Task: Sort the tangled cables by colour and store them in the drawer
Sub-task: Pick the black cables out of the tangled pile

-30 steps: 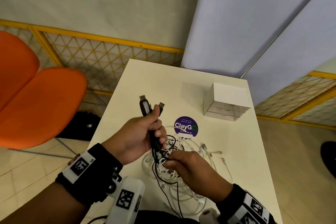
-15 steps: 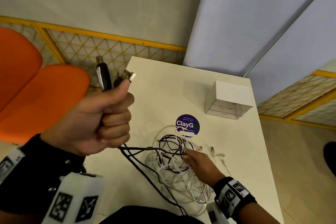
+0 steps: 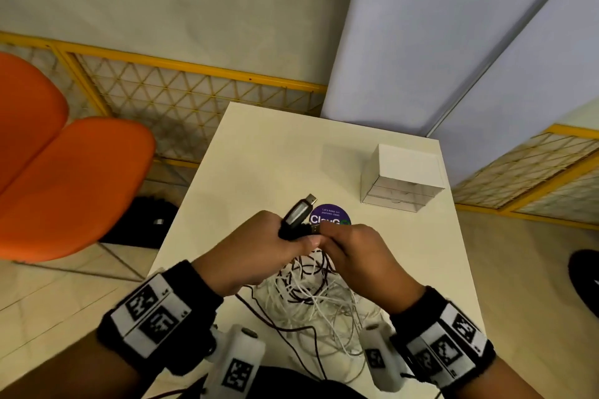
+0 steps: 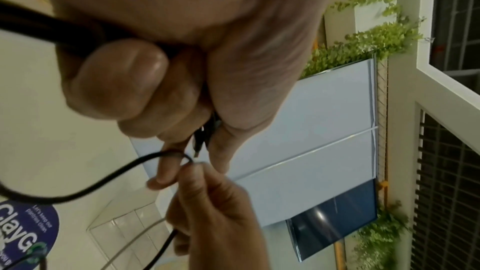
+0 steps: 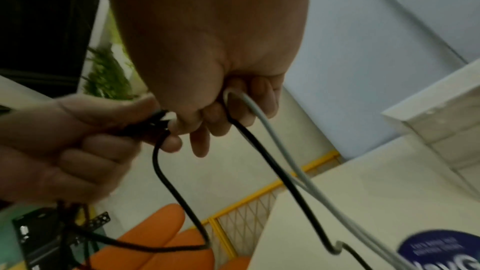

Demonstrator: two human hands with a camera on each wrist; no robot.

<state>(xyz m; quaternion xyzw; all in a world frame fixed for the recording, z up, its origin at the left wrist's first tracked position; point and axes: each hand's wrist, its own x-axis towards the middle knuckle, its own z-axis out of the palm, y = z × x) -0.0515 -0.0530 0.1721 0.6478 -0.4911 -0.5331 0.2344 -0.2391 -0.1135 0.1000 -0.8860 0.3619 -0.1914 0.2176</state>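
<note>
White table (image 3: 259, 146), closed drawer box (image 3: 402, 185), tangled cables (image 3: 311, 298).

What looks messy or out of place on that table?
The black and white cables lie knotted in one heap on the table beneath both hands, unsorted. The small drawer box sits apart, with no cable visible inside.
</note>
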